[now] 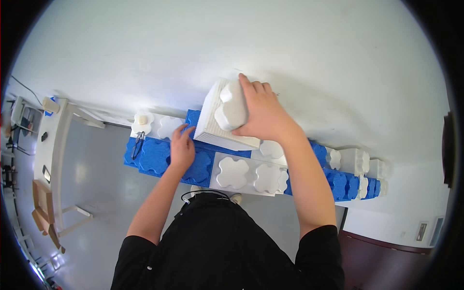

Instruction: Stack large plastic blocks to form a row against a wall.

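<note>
My right hand (263, 113) grips a large white foam block (220, 121) with flower-shaped studs, holding it tilted above a low wall of big blue and white interlocking blocks (159, 154). My left hand (182, 147) rests flat on a blue block of that wall, its fingertips close to the lower corner of the held white block. Below the held block lies a white block (249, 176) with two flower studs on top.
The block wall runs along a white room wall (193, 53) and continues right with blue and white blocks (355, 174). A pair of glasses (137, 145) and a small tan object (142, 119) lie on the left blocks. A white table (50, 159) stands at far left.
</note>
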Available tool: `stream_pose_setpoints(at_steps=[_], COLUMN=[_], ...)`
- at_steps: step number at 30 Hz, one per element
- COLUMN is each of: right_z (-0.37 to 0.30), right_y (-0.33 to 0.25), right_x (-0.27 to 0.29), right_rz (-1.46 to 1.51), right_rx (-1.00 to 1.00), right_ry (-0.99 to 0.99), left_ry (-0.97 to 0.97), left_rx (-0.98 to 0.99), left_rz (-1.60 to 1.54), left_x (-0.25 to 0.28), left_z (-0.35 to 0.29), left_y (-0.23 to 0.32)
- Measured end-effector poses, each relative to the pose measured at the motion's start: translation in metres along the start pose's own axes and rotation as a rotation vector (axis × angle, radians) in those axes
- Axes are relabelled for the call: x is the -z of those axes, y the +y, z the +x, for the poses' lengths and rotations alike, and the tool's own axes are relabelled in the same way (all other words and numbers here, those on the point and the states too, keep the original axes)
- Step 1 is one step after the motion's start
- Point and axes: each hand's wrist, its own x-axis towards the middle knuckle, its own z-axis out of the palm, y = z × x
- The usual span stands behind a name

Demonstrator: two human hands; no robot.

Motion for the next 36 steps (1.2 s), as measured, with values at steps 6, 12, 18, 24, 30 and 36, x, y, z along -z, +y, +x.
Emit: stream_pose_setpoints(at_steps=[6, 12, 18, 24, 30, 36], right_z=[0.043, 0.066, 0.072, 0.069, 0.063, 0.058], right_y=[-0.028, -0.045, -0.049, -0.045, -0.039, -0.044], right_x=[-0.048, -0.061, -0.056, -0.054, -0.063, -0.077], right_rz=[-0.013, -0.080, -0.135, -0.114, -0.092, -0.111], right_rx=[0.027, 0.010, -0.030, -0.036, -0.012, 0.026], right_ry=[-0.052, -0.124, -0.181, -0.221, -0.165, -0.122], left_ry=[-0.017, -0.090, -0.079, -0.076, -0.065, -0.058], left_rx=[0.126, 0.247, 0.227, 0.233, 0.218, 0.205], left_rz=[0.468, 0.460, 0.460, 0.458, 0.466, 0.472], left_x=[0.073, 0.080, 0.079, 0.081, 0.080, 0.079], left_z=[0.004, -0.014, -0.010, -0.011, -0.009, -0.011], left_y=[-0.055, -0.068, -0.063, -0.060, -0.061, -0.064])
